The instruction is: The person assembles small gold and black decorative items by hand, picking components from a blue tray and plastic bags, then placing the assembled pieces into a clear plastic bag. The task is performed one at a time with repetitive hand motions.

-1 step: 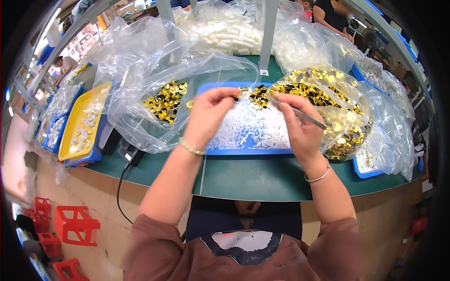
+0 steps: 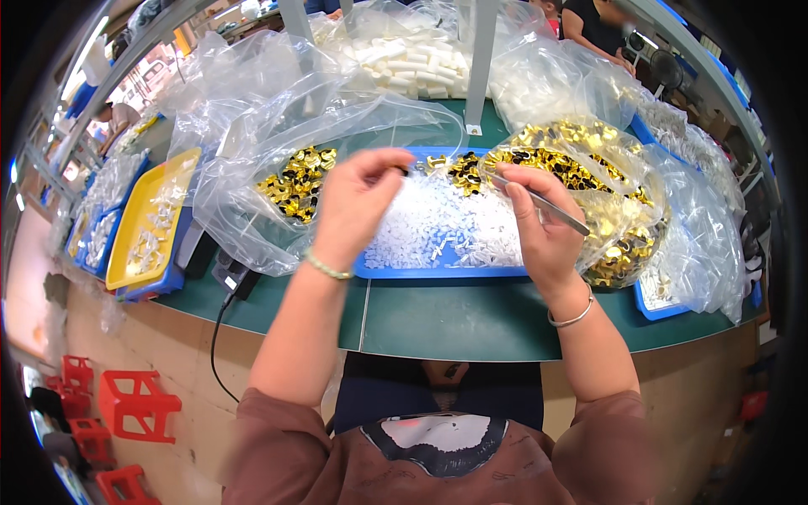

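Observation:
Thumb and fingers of my left hand (image 2: 353, 206) are pinched together over the left side of a blue tray (image 2: 446, 273). A small dark piece (image 2: 402, 170) shows at their tips, perhaps a gold cap, though too small to be sure. My right hand (image 2: 545, 240) is closed around metal tweezers (image 2: 551, 208), whose points are near the tray's right side. Small white plastic parts (image 2: 412, 223) cover much of the tray, with shiny gold caps (image 2: 465, 174) along its far side. To the right bulges a clear bag of gold caps (image 2: 623, 240).
More gold caps (image 2: 299, 185) lie in an open clear bag left of the tray. A yellow tray (image 2: 143, 244) with white parts stands at far left. White cylinders (image 2: 412, 71) are heaped behind, near a metal post (image 2: 481, 67). A co-worker (image 2: 593, 29) is at back right.
My left hand has moved left and slightly down, away from the gold caps in the tray, still pinched. The right hand and tweezers have barely shifted.

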The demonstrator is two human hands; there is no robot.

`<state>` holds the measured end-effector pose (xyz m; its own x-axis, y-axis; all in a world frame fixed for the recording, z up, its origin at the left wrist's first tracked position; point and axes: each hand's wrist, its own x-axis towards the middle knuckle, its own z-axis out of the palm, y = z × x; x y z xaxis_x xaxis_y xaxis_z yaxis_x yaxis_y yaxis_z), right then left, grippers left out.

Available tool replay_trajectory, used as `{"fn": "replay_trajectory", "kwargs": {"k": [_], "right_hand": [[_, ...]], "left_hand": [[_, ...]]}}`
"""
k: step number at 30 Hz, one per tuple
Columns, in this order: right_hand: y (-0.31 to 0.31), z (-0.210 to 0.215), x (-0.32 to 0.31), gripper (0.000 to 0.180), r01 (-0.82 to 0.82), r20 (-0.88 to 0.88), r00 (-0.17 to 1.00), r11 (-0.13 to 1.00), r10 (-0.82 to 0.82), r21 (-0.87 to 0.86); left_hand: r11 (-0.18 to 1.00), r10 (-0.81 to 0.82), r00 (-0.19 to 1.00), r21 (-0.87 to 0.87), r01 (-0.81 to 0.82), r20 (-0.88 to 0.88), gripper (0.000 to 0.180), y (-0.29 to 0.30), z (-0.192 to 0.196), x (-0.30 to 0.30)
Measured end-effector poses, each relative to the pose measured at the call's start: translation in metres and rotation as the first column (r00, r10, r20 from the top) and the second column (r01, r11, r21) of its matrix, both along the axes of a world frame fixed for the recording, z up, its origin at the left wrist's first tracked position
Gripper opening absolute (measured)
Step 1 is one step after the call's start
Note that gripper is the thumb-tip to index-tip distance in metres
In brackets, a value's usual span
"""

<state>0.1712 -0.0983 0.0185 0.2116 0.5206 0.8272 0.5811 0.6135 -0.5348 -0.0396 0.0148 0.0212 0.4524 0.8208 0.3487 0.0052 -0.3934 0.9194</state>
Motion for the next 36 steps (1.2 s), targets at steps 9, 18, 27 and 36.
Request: {"fn": "replay_trajectory", "kwargs": {"k": [9, 18, 27, 36], "right_hand": [[-0.004, 0.013, 0.001, 0.015, -0.002, 0.116, 0.993, 0.983, -0.019, 0.181], [-0.018, 0.009, -0.002, 0.020, 0.013, 0.083, 0.997, 0.999, -0.009, -0.048], [0.009, -0.021, -0.013, 0.020, 0.132, 0.700, 0.679, 0.901, 0.222, -0.414], [0.023, -0.031, -0.017, 0.014, 0.263, 0.733, 0.654, 0.852, 0.187, -0.453]], "left_hand": [[0.813, 0.399, 0.849, 0.563, -0.152, -0.347, 0.021, 0.004, 0.023, -0.055], [0.892, 0.275, 0.523, 0.416, 0.173, -0.807, 0.020, 0.061, -0.015, 0.083], [0.861, 0.283, 0.847, 0.508, -0.017, -0.450, 0.020, 0.061, -0.023, 0.067], [0.969, -0.063, 0.978, -0.222, 0.108, 0.199, 0.035, -0.005, 0.006, 0.017]]}}
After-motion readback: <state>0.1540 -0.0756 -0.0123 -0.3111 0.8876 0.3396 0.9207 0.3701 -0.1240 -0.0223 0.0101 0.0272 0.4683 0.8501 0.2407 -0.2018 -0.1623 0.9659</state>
